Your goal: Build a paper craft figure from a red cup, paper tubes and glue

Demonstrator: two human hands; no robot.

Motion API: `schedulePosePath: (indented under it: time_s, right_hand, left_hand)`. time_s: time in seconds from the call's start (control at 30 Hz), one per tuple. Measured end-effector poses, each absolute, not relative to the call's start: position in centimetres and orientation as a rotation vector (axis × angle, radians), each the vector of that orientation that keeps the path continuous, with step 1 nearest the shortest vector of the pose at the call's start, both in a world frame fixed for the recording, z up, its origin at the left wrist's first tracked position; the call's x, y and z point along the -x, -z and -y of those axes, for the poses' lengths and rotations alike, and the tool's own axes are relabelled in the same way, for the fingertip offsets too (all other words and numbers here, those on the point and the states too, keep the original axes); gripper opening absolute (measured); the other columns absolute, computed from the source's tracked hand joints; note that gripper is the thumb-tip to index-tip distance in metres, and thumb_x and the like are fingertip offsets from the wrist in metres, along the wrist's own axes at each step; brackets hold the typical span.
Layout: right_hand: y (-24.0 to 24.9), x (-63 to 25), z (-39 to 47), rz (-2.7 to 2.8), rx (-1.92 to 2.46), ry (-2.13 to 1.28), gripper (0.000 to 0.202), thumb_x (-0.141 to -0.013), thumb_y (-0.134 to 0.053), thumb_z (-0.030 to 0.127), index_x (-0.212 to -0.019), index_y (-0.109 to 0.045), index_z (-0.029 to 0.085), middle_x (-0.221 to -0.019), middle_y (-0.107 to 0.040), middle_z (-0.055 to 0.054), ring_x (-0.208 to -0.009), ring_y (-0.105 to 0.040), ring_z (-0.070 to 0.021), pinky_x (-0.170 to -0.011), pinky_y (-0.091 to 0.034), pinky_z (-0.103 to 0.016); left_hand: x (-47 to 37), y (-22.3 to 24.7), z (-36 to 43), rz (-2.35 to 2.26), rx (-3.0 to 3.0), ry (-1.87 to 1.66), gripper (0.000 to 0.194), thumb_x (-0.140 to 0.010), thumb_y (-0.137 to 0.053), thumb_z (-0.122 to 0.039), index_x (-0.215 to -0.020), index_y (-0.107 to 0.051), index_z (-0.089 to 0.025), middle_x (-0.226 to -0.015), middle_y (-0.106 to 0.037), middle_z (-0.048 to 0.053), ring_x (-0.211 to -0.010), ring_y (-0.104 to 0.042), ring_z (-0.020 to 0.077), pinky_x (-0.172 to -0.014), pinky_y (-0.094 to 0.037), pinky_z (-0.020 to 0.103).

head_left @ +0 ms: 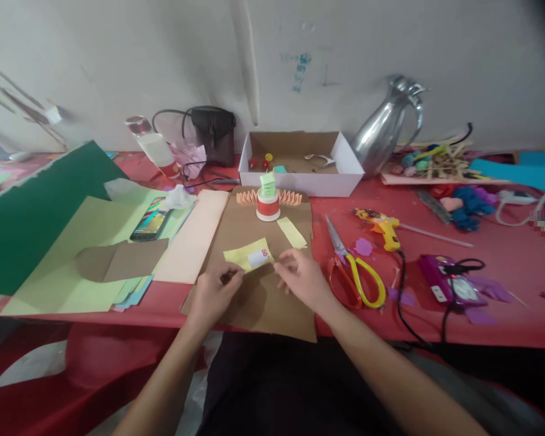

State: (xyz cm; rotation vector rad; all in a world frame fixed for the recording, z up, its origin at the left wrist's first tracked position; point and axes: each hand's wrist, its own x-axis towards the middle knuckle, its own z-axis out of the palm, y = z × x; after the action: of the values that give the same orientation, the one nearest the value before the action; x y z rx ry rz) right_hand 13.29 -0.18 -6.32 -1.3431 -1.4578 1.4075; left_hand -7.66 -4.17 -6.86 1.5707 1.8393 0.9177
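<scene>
Scissors [352, 266] beside glue gun [381, 227]; jug [386, 124] behind box [300, 160].

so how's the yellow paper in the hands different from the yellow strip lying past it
The yellow paper piece is pinched between the left hand and right hand; the yellow strip lies untouched. The piece is wider and carries a white patch with a pink mark; the strip is narrow and plain. Both sit over the brown cardboard sheet.

There is only the one view, worn on the person's head. It looks forward and down across the bench [504, 266] toward the wall [163, 54] behind it, close enough that both forearms enter from the bottom edge and the hands sit near the middle.
</scene>
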Motion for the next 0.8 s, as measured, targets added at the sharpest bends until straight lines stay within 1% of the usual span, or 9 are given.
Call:
schedulePosePath:
  time_s: [0.07, 0.13, 0.23, 0.4, 0.5, 0.57, 0.63, 0.7, 0.8]
  right_hand:
    - [6.8, -12.8, -0.6, 1.327, 1.313, -1.486, 0.017, -0.082, -0.063, 0.026, -0.092, -0.049, 0.023, -0.073, -0.068, 0.001, -0.051, -0.068, -0.0157, -0.042, -0.052, -0.025]
    - [7.3, -12.5, -1.0, 1.295, 1.291, -1.486, 0.02, -0.081, -0.062, 0.022, -0.092, -0.046, 0.023, -0.068, -0.066, 0.004, -0.053, -0.069, -0.0155, -0.047, -0.056, -0.025]
    - [7.7, -12.2, -1.3, 1.253, 1.257, -1.486, 0.024, -0.078, -0.06, 0.018, -0.093, -0.043, 0.024, -0.063, -0.064, 0.008, -0.053, -0.069, -0.0151, -0.05, -0.056, -0.025]
    - [7.9, -11.9, -1.0, 1.207, 1.214, -1.478, 0.026, -0.077, -0.059, 0.024, -0.096, -0.041, 0.024, -0.066, -0.066, 0.007, -0.056, -0.07, -0.0146, -0.052, -0.055, -0.024]
    - [7.9, -11.8, -0.8, 1.227, 1.209, -1.469, 0.026, -0.077, -0.059, 0.026, -0.096, -0.041, 0.024, -0.065, -0.065, 0.008, -0.056, -0.07, -0.015, -0.052, -0.055, -0.025]
    - [7.9, -11.9, -0.8, 1.264, 1.219, -1.447, 0.024, -0.077, -0.058, 0.025, -0.096, -0.042, 0.024, -0.063, -0.064, 0.008, -0.054, -0.068, -0.0147, -0.051, -0.054, -0.025]
    - [8.0, -12.1, -0.9, 1.321, 1.238, -1.408, 0.024, -0.076, -0.057, 0.022, -0.095, -0.044, 0.024, -0.063, -0.063, 0.008, -0.052, -0.067, -0.0144, -0.048, -0.052, -0.024]
    - [8.0, -12.3, -0.9, 1.381, 1.262, -1.358, 0.025, -0.074, -0.057, 0.018, -0.095, -0.045, 0.024, -0.064, -0.064, 0.007, -0.049, -0.065, -0.0141, -0.046, -0.051, -0.024]
    - [7.8, -12.7, -1.1, 1.445, 1.287, -1.295, 0.028, -0.073, -0.056, 0.015, -0.097, -0.047, 0.024, -0.064, -0.064, 0.008, -0.048, -0.064, -0.0142, -0.046, -0.05, -0.024]
  left_hand:
    - [7.6, 7.1, 4.2, -1.83, -1.55, -0.93, 0.021, -0.082, -0.059, -0.037, -0.082, -0.072, -0.02, -0.08, -0.073, 0.003, -0.073, -0.066, 0.0191, -0.066, -0.048, 0.028]
    - [7.5, 7.1, 4.2, -1.824, -1.543, -0.949, 0.02, -0.081, -0.06, -0.036, -0.082, -0.072, -0.02, -0.081, -0.073, 0.004, -0.074, -0.066, 0.0195, -0.067, -0.049, 0.028]
    - [7.4, 6.9, 4.2, -1.818, -1.576, -0.962, 0.019, -0.081, -0.06, -0.035, -0.08, -0.072, -0.02, -0.082, -0.073, 0.004, -0.076, -0.066, 0.0198, -0.069, -0.05, 0.029]
    - [7.1, 6.3, 4.3, -1.822, -1.722, -0.972, 0.02, -0.084, -0.061, -0.036, -0.087, -0.075, -0.021, -0.096, -0.074, 0.006, -0.087, -0.068, 0.0211, -0.077, -0.051, 0.031]
    - [7.0, 6.1, 4.4, -1.835, -1.809, -0.983, 0.019, -0.085, -0.06, -0.033, -0.087, -0.075, -0.021, -0.097, -0.074, 0.006, -0.089, -0.068, 0.0208, -0.081, -0.051, 0.031]
    - [6.9, 6.1, 4.3, -1.831, -1.854, -0.976, 0.018, -0.086, -0.058, -0.03, -0.083, -0.074, -0.021, -0.093, -0.074, 0.005, -0.087, -0.067, 0.02, -0.079, -0.05, 0.03]
    - [7.0, 6.1, 4.2, -1.852, -1.855, -0.969, 0.018, -0.087, -0.056, -0.028, -0.081, -0.071, -0.021, -0.09, -0.073, 0.005, -0.081, -0.066, 0.0189, -0.073, -0.049, 0.028]
    - [7.1, 6.1, 4.2, -1.887, -1.81, -0.962, 0.019, -0.088, -0.055, -0.03, -0.083, -0.07, -0.02, -0.088, -0.073, 0.004, -0.076, -0.065, 0.0179, -0.068, -0.047, 0.027]
    - [7.5, 5.9, 4.3, -1.924, -1.697, -0.999, 0.022, -0.089, -0.054, -0.035, -0.09, -0.069, -0.019, -0.09, -0.074, 0.004, -0.075, -0.066, 0.0173, -0.068, -0.048, 0.026]
